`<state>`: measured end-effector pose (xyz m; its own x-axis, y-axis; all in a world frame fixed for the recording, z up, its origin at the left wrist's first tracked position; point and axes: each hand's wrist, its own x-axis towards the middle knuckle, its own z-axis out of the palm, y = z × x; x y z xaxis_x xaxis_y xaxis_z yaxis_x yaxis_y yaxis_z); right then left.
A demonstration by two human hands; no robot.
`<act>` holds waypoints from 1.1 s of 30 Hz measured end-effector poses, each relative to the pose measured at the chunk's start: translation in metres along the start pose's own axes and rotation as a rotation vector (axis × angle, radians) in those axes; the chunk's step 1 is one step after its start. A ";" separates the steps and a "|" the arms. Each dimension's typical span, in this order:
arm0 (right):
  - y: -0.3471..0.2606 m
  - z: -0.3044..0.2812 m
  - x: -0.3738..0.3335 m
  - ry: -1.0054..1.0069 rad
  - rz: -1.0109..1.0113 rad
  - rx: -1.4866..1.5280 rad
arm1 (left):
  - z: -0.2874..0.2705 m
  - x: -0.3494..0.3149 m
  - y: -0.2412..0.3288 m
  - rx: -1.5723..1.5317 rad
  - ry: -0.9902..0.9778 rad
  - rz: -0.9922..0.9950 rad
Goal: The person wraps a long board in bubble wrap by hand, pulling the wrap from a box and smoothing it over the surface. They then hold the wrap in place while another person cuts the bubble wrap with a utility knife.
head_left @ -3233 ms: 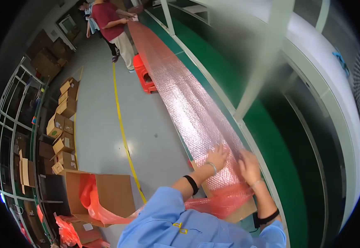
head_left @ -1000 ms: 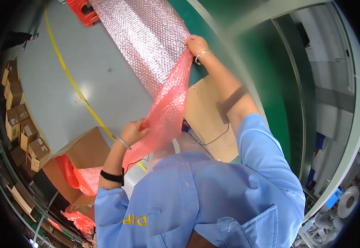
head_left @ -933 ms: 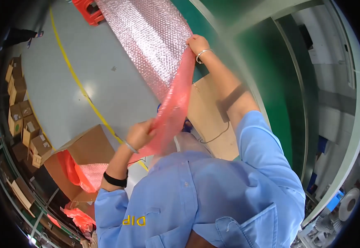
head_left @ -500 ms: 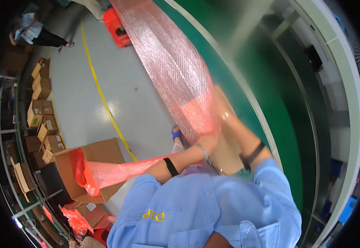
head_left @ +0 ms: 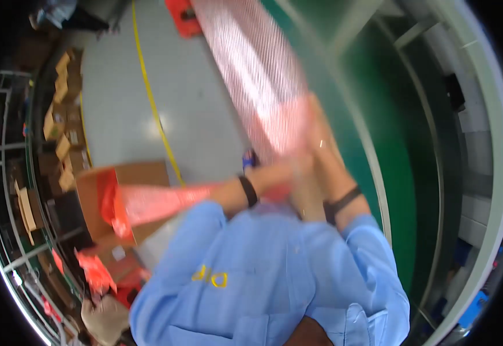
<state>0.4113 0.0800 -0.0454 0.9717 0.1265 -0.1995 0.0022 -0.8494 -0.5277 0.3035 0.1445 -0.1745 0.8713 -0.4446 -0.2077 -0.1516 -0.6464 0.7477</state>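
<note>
A long sheet of pink bubble wrap [head_left: 257, 63] stretches from the far edge toward me, and its near end lies at my hands. My left hand [head_left: 299, 164] is closed on that near end, though motion smears its fingers. Beside it my right hand [head_left: 319, 151] is at the wrap's right edge, against a long tan cardboard piece [head_left: 307, 199]. Blur and the wrap hide the right fingers, so I cannot tell whether they grip. Both forearms wear black bands.
A green work surface [head_left: 372, 144] with a pale rail runs along my right. To my left an open carton [head_left: 147, 173] holds more pink wrap [head_left: 159, 203]. A red stool [head_left: 182, 20] stands far ahead. Several cartons [head_left: 70, 132] line the left, and another person [head_left: 70, 14] is at the far left.
The view has shifted, so the carton, stool and cartons sit differently in the picture. Both hands remain at the wrap's near end, now more blurred and slightly higher in the picture.
</note>
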 end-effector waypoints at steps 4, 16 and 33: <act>0.039 0.015 -0.013 0.072 -0.001 0.156 | -0.122 -0.018 0.069 0.071 -0.010 -0.123; 0.063 -0.016 -0.030 -0.230 0.139 0.443 | -0.160 -0.038 0.028 0.583 0.229 -0.134; -0.077 -0.029 -0.102 -0.735 -0.040 1.030 | -0.191 0.007 -0.006 0.320 -0.146 -0.229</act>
<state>0.3188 0.1175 0.0395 0.6147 0.6773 -0.4042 -0.4766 -0.0893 -0.8746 0.3996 0.2633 -0.0598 0.8275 -0.3350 -0.4506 -0.1189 -0.8889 0.4425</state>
